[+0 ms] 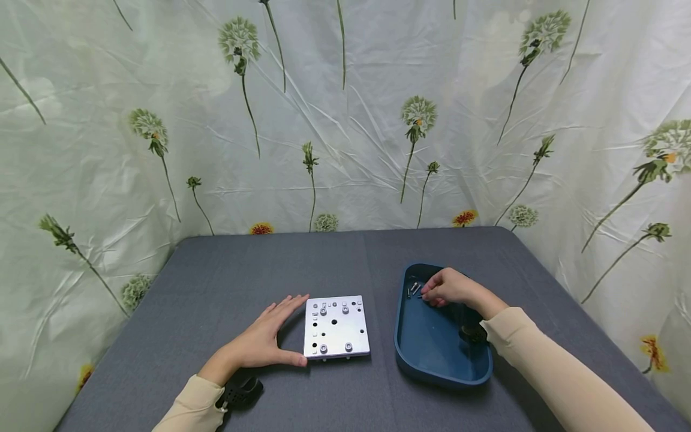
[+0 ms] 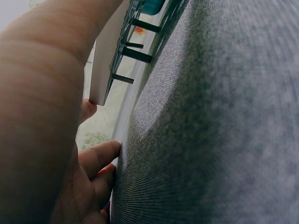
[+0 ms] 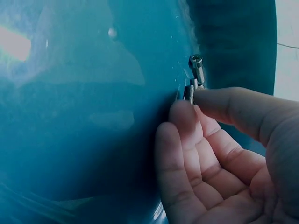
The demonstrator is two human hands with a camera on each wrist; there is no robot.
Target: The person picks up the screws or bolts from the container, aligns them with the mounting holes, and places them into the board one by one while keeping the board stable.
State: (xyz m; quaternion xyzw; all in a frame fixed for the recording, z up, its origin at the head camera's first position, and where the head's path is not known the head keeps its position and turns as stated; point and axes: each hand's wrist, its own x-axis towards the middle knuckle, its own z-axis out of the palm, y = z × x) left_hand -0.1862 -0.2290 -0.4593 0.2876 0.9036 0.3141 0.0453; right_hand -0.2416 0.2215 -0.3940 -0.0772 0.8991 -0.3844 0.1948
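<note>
Okay, loose screws (image 1: 414,287) lie just left of the right hand (image 1: 450,288), fingers pinching one; left hand (image 1: 264,342) is well off, fingers spread beside the metal plate (image 1: 337,333)

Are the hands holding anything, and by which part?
Left hand touches the metal plate at left corners; whether right hand pinches a metal piece can't be told.

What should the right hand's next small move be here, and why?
The right hand should probably make a sure pinch on one small metal fastener and lift it slightly: the fingertips are down among the pieces in the blue tray, but a firm grip can't be confirmed, and a socket-head screw right beside could get dragged along.
</note>
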